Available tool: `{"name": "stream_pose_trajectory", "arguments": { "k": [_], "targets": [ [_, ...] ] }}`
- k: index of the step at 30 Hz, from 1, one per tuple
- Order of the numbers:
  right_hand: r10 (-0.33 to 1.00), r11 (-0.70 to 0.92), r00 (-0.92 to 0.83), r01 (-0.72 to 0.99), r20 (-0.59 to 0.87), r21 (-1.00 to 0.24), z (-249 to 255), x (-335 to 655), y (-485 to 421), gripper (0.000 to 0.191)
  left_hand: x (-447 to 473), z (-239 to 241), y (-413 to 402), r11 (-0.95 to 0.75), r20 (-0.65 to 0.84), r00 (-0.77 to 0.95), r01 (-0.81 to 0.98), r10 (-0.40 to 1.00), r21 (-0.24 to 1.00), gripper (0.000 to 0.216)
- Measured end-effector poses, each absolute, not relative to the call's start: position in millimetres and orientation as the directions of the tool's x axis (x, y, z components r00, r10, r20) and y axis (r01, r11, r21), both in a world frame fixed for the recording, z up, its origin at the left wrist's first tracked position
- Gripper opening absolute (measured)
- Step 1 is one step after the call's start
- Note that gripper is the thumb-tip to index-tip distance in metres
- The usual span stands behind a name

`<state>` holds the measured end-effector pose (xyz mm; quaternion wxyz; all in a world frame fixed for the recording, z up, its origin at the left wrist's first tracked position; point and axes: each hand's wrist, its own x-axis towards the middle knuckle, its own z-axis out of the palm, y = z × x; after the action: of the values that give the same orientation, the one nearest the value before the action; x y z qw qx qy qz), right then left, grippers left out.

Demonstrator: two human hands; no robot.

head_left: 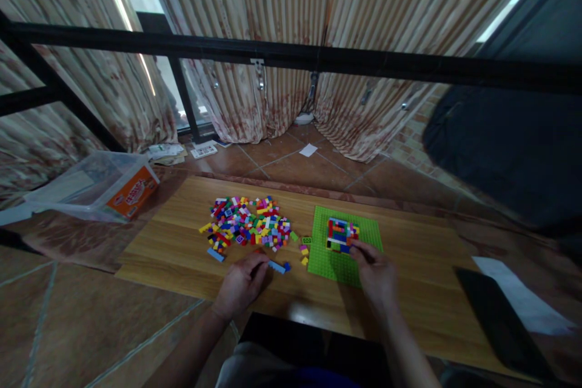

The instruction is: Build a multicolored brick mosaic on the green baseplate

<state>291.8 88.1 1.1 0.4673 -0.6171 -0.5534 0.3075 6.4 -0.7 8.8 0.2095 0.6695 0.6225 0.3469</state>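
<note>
A green baseplate (364,231) lies on a wooden board (182,236), and a small multicoloured brick build (341,234) stands on its far half. My right hand (376,273) rests on the plate's near edge, fingers pinched together against the near right corner of the build; what they hold is hidden. To the left lies a heap of several loose coloured bricks (248,224). My left hand (240,285) sits on the board just in front of the heap, fingers curled beside a long blue brick (277,267). It touches the brick's left end.
A clear plastic tub with an orange label (97,187) lies tipped at the far left of the board. A black metal frame (318,57) crosses in front of curtains. A dark flat object (500,321) and white paper (522,297) lie at the right. Tiled floor surrounds the board.
</note>
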Motion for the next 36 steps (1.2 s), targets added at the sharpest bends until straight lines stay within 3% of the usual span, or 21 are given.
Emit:
{"name": "stream_pose_trajectory", "arguments": {
  "k": [14,27,36],
  "targets": [
    [0.931,0.034,0.243,0.682,0.271,-0.731,6,300,122,0.037,4,4,0,-0.161,0.240,-0.013,0.705,0.971,0.690,0.015],
    [0.946,0.076,0.208,0.604,0.249,-0.793,1,302,126,0.040,5,5,0,-0.178,0.259,-0.009,0.704,0.966,0.687,0.016],
    [0.937,0.009,0.309,0.450,0.165,-0.893,-10,305,134,0.035,4,5,0,-0.181,0.253,0.000,0.700,0.967,0.691,0.016]
  ]
}}
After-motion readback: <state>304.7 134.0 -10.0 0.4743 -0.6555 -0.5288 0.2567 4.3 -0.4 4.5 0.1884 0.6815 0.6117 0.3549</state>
